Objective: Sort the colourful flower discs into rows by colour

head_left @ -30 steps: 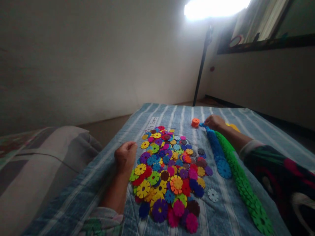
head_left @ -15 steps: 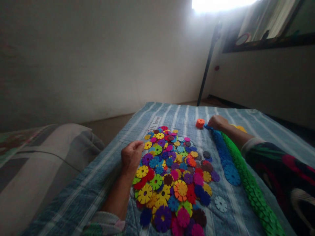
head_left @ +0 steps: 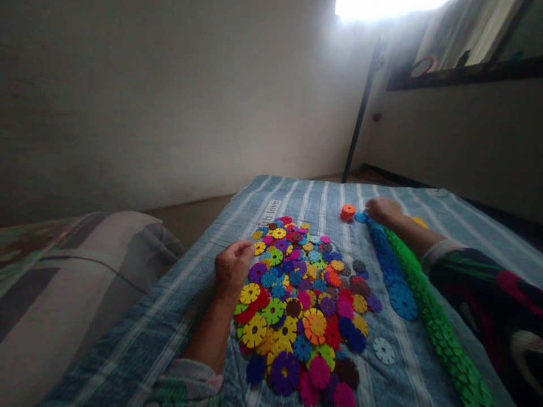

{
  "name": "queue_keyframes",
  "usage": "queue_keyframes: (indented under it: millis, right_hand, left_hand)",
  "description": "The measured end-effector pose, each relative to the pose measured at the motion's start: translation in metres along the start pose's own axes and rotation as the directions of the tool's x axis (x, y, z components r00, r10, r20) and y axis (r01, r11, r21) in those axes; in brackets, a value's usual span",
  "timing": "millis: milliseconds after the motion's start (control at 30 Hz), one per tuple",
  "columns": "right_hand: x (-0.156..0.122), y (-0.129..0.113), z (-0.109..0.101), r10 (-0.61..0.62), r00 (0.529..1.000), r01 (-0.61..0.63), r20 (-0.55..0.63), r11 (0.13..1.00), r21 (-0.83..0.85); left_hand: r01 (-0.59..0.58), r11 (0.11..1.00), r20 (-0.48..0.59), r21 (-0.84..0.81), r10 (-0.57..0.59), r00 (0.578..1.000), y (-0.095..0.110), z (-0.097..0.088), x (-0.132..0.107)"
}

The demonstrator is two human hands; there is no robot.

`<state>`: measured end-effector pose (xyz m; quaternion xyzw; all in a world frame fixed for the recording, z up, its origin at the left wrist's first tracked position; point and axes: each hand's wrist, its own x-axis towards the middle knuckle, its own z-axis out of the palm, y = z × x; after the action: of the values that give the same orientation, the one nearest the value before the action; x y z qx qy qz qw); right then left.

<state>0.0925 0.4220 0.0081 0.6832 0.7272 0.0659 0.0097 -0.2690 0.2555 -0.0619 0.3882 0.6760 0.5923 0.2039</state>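
My left hand hovers at the left edge of a heap of colourful plastic snowflake discs. Its thumb and fingers are pinched together beside a yellow disc; anything between them is too small to make out. Farther off, my right hand is closed at the far end of a row of blue discs, its fingertips at a small blue snowflake disc. Part of the fingers is hidden behind the hand. A long green row of discs runs alongside, partly under the right forearm.
An orange stack of discs stands left of the right hand. Yellow pieces show behind the right wrist. One pale blue disc lies apart on the striped cloth. A lamp stand rises behind the table.
The view has shifted slightly, moving everything a little to the right. My right hand has drawn slightly right, and more of the small blue disc shows. The left hand keeps its pinch.
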Motion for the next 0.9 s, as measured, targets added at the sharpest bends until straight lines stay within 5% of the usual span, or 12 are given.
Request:
queue_keyframes:
  millis: [133,233,333,433,667,900]
  right_hand:
    - [-0.017,-0.014,-0.016,0.048,0.995,-0.048,-0.086,0.999,0.001]
    - [-0.037,-0.047,-0.021,-0.129,0.976,0.139,-0.177,0.989,0.043]
    - [-0.054,-0.094,-0.02,-0.469,0.849,0.512,-0.245,0.844,0.159]
    - [-0.057,-0.144,-0.018,-0.652,0.727,0.686,-0.214,0.684,0.246]
    - [-0.043,-0.228,-0.008,-0.665,0.74,0.659,-0.097,0.691,0.296]
    - [-0.069,-0.224,0.006,-0.737,0.671,0.726,-0.081,0.631,0.275]
  left_hand:
    - [-0.003,0.999,-0.033,-0.049,0.001,0.999,0.002,0.001,-0.003]
    - [0.01,0.992,-0.022,-0.125,-0.012,1.0,0.003,0.002,-0.006]
    - [0.025,0.984,-0.002,-0.178,-0.026,1.0,0.003,0.004,-0.007]
    - [0.059,0.97,0.042,-0.235,-0.05,0.998,0.002,0.007,-0.007]
    - [0.134,0.906,0.168,-0.401,-0.071,0.983,0.001,0.015,-0.012]
    - [0.057,0.962,0.027,-0.268,-0.052,0.998,0.003,0.01,-0.01]
